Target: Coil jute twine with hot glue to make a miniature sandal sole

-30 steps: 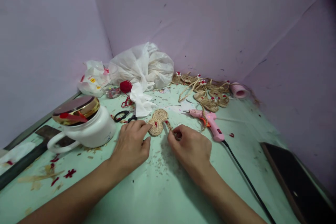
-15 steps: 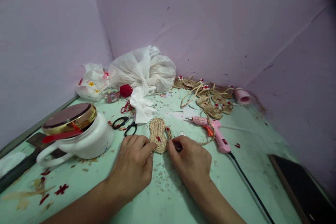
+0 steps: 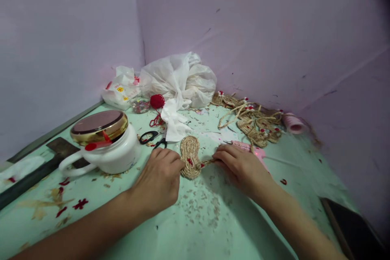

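A figure-eight piece of coiled braided straw (image 3: 189, 150), like a small sole, lies flat on the table with a red mark near its lower end. At its lower left edge my left hand (image 3: 163, 176) is closed, pinching the rim; the thumb is hidden. From its lower right side runs a loose braided cord (image 3: 208, 162) with a red spot near the piece. My right hand (image 3: 240, 166) is closed round that cord, holding it out to the right. Just behind the right hand lies a pink glue gun (image 3: 259, 153), mostly covered by it.
Black-handled scissors (image 3: 148, 137), white tissue (image 3: 175, 124) and red yarn (image 3: 157, 101) lie beyond my left hand. A lidded white mug (image 3: 122, 156) and a hammer (image 3: 39, 178) stand left. Finished braided pieces (image 3: 254, 124) and a pink roll (image 3: 294, 124) lie back right; a dark phone (image 3: 350, 223) lies right.
My right hand has moved right and away from me, pulling the cord out sideways from the coiled piece. The left hand stays at its edge. The whole view has shifted slightly.
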A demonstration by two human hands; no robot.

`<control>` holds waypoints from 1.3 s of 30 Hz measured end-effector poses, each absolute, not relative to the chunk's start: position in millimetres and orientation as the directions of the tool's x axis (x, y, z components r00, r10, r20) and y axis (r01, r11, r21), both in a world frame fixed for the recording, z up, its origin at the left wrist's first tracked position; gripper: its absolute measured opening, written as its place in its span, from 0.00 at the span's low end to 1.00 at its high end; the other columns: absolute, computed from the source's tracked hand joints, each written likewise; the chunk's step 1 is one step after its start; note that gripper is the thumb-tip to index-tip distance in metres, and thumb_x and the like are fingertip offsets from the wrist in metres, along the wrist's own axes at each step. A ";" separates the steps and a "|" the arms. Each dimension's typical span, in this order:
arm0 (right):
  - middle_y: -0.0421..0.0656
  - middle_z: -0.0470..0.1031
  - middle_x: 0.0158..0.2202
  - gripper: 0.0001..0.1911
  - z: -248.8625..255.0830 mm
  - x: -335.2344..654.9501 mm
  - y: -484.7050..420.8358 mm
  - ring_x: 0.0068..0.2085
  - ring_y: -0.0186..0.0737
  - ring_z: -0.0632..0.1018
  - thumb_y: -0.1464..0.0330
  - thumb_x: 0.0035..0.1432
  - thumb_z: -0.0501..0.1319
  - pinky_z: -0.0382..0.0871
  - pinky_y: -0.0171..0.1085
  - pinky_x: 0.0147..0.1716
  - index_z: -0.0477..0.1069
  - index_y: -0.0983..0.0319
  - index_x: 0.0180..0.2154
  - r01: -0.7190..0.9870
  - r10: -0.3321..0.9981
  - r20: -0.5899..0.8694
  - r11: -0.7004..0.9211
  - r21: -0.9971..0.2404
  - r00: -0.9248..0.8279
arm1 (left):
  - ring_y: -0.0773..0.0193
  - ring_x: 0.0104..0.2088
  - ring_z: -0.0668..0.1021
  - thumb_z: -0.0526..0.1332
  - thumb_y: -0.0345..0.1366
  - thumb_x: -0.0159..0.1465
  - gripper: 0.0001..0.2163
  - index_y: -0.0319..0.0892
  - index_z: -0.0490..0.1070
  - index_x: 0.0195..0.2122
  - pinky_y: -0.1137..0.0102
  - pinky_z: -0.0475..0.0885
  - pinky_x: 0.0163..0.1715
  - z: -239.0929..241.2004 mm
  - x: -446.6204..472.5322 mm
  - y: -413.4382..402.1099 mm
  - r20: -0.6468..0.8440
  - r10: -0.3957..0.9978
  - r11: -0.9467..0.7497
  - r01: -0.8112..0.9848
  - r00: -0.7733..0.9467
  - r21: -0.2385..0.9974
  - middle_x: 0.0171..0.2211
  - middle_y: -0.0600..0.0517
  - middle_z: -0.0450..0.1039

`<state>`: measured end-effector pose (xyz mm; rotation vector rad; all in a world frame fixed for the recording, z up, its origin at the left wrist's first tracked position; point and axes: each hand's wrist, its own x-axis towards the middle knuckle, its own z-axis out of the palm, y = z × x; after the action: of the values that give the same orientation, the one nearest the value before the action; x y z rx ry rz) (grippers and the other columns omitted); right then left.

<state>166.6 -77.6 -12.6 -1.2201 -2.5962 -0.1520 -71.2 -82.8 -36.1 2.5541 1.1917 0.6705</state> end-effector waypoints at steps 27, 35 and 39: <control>0.50 0.73 0.45 0.19 -21.5 165.4 -58.1 0.44 0.42 0.75 0.84 0.54 0.52 0.72 0.42 0.43 0.69 0.65 0.45 0.687 0.700 0.141 0.714 -0.135 -0.700 | 0.55 0.43 0.71 0.54 0.24 0.56 0.12 0.41 0.69 0.40 0.56 0.64 0.43 -37.9 -70.5 -80.2 0.332 0.735 -0.674 0.581 0.592 0.457 0.40 0.47 0.72; 0.50 0.74 0.43 0.19 -16.4 162.6 -56.9 0.43 0.42 0.75 0.85 0.53 0.52 0.71 0.40 0.41 0.70 0.66 0.44 0.681 0.690 0.135 0.723 -0.116 -0.711 | 0.55 0.43 0.71 0.54 0.24 0.56 0.12 0.40 0.69 0.40 0.56 0.64 0.43 -37.2 -71.0 -80.9 0.314 0.741 -0.665 0.581 0.594 0.469 0.40 0.47 0.72; 0.50 0.74 0.44 0.19 -11.4 165.8 -59.1 0.42 0.44 0.75 0.85 0.52 0.52 0.70 0.41 0.40 0.70 0.66 0.43 0.686 0.678 0.148 0.727 0.004 -0.720 | 0.54 0.44 0.70 0.53 0.24 0.57 0.14 0.39 0.68 0.44 0.55 0.65 0.44 -38.3 -70.6 -82.4 0.361 0.744 -0.666 0.583 0.562 0.466 0.42 0.45 0.71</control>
<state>165.8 -59.1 -11.4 -1.1089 -2.7920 -0.0880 -70.6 -82.4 -38.3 2.5052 1.0952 0.7818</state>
